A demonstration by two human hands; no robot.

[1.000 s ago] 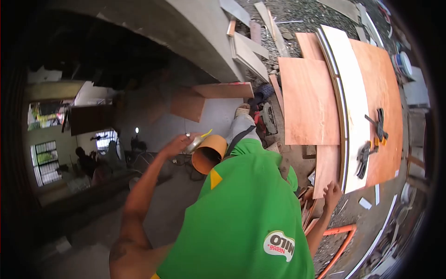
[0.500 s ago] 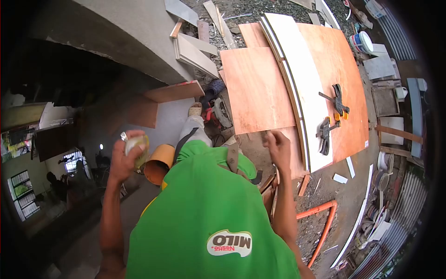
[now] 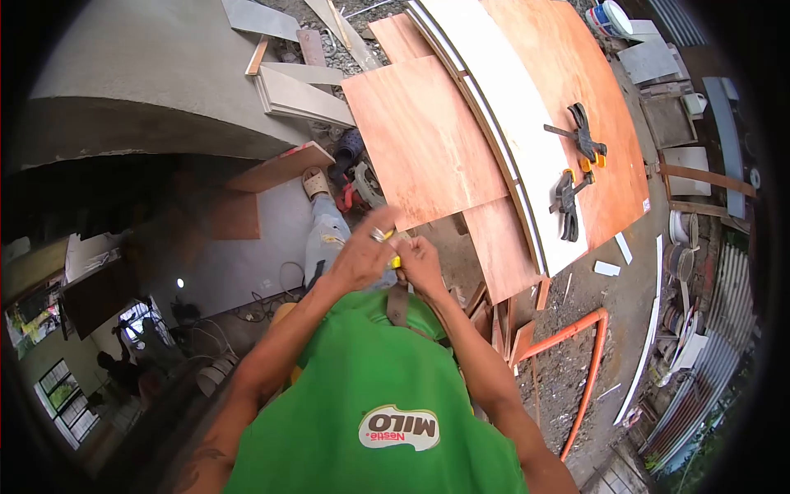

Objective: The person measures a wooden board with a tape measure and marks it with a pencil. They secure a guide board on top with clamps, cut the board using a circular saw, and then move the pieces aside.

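My left hand (image 3: 362,257), with a ring on one finger, and my right hand (image 3: 421,263) meet in front of my chest, just above my green shirt (image 3: 370,387). Between them is a small yellow object (image 3: 395,262), mostly hidden by the fingers. The left hand is wrapped around it, and the right hand's fingers pinch at its end. What the object is cannot be made out. My leg and sandalled foot (image 3: 315,183) show below the hands.
Plywood sheets (image 3: 424,140) lie ahead. On them rests a curved white board (image 3: 527,156) with two black and orange clamps (image 3: 576,165). An orange pipe (image 3: 588,362) runs along the gravel at right. Planks (image 3: 300,90) and a concrete wall (image 3: 140,90) stand at left, buckets (image 3: 609,16) at the far right.
My left hand came in from the left with the small object. The right hand rose to meet it at my chest. The view swung right; the orange pipe piece near my left hand is out of sight.
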